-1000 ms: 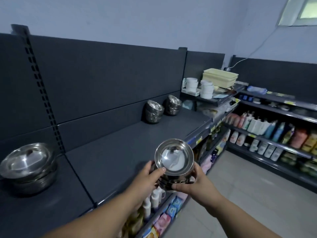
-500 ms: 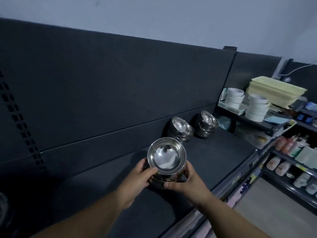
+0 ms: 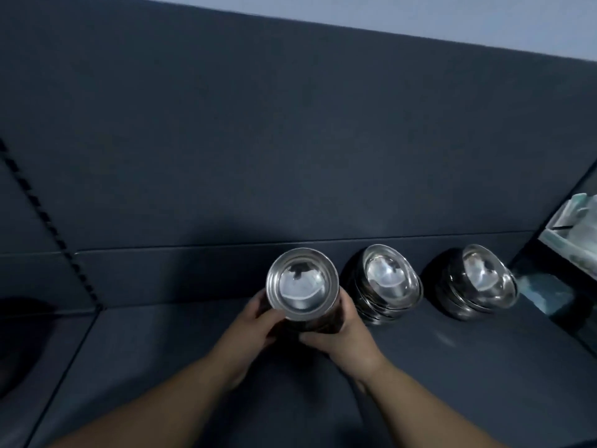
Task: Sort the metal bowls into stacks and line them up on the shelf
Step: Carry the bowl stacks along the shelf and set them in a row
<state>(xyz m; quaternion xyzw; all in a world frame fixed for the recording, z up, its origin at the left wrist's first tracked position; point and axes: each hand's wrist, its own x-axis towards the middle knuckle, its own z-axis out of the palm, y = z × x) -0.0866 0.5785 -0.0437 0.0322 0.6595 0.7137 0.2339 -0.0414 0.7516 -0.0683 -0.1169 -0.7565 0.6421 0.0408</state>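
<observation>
A stack of small shiny metal bowls is held between both hands over the dark shelf, close to the back panel. My left hand grips its left side and my right hand grips its right side and base. Just to the right, two more stacks of metal bowls stand side by side against the back panel. The held stack sits in line with them, a small gap from the nearer one. Whether it touches the shelf is hidden by my hands.
The dark back panel rises right behind the stacks. A slotted upright divides the shelving on the left. At the far right edge, pale packaged goods sit on a neighbouring shelf.
Both hands carried the bowl stack forward and to the right, from the shelf's front edge to the back beside the two standing stacks. The view has moved in closer.
</observation>
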